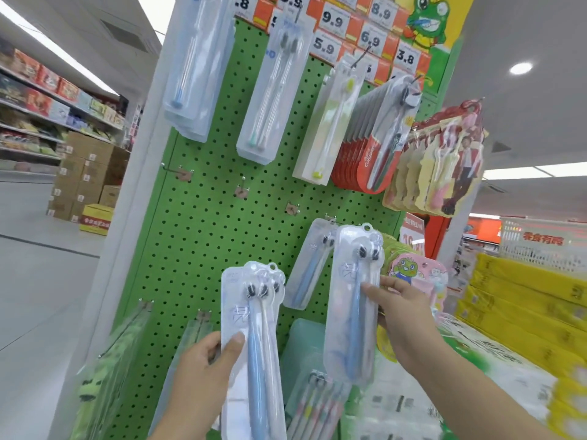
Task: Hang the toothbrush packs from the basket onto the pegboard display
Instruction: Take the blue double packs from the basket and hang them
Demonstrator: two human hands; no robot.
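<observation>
Hands up at the green pegboard (203, 192) — left hand (203, 360) grips one clear pack (251, 344) low, thumb pinching its front, fingers curled behind. Right hand (403, 315) pinches a second pack (354, 300) by its edge, held just beside a hung pack (309, 265). Empty hooks (241, 188) sit above.

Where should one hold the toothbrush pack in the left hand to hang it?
Pinch the toothbrush pack at its lower half from the left edge, as the left hand does: it stands upright, so the hang hole on top remains free for a peg.
</observation>
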